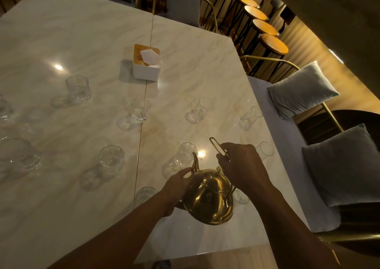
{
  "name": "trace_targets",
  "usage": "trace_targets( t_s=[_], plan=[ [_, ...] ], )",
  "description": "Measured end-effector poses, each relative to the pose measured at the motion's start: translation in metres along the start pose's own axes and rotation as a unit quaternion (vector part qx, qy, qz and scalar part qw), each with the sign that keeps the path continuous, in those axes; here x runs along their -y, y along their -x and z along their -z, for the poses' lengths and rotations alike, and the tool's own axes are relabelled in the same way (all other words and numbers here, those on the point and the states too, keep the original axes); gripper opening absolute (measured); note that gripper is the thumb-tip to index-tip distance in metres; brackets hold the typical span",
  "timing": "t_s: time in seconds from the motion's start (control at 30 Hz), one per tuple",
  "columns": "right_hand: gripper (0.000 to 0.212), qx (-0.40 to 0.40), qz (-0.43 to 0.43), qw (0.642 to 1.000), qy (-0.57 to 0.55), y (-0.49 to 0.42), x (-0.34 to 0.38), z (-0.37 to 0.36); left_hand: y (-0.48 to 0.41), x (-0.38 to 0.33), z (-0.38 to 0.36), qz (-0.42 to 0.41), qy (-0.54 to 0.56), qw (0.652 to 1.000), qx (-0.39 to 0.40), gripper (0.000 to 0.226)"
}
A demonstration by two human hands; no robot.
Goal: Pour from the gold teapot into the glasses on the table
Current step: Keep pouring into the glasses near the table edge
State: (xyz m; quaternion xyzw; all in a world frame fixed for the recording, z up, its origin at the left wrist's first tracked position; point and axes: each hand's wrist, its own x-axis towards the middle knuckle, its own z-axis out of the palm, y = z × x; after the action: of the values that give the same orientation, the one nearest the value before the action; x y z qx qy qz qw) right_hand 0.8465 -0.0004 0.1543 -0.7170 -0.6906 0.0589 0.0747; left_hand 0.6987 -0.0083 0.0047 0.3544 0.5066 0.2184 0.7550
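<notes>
The gold teapot point(208, 198) hangs tilted above the near part of the marble table point(82, 42), its spout pointing up and away toward a clear glass point(186, 155). My right hand point(242, 165) grips the teapot's wire handle from above. My left hand point(178, 184) rests against the pot's left side near the spout base, fingers curved on the body. Several empty glasses stand across the table, among them a glass point(140, 110) at the middle seam, a glass point(202, 107) further right and a glass point(112, 159) to the left. Another glass point(240, 196) is partly hidden behind the pot.
A white tissue box point(146, 63) stands at the table's middle, beyond the glasses. Grey cushions point(300, 87) lie on the bench along the right edge. A row of round stools point(273, 43) stands at the back right. Chairs stand behind the far edge.
</notes>
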Motion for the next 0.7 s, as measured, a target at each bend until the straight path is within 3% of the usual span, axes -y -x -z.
trace_targets(
  t_s=[0.27,0.5,0.6,0.7],
  plan=[
    [0.029,0.004,-0.043,0.998,-0.043,0.019,-0.005,0.000,0.002,-0.007,-0.002,-0.009,0.003,1.000,0.018,0.066],
    [0.045,0.010,-0.076,0.993,-0.093,0.029,-0.009,0.007,0.004,-0.004,-0.005,-0.056,0.012,0.998,0.006,0.084],
    [0.059,0.025,-0.074,0.993,-0.091,0.036,-0.008,0.012,0.005,-0.005,-0.006,-0.076,0.018,0.997,0.000,0.105],
    [0.067,0.044,-0.080,0.994,-0.067,0.041,-0.008,0.014,0.006,-0.009,-0.005,-0.091,0.028,0.996,-0.003,0.108]
  ],
)
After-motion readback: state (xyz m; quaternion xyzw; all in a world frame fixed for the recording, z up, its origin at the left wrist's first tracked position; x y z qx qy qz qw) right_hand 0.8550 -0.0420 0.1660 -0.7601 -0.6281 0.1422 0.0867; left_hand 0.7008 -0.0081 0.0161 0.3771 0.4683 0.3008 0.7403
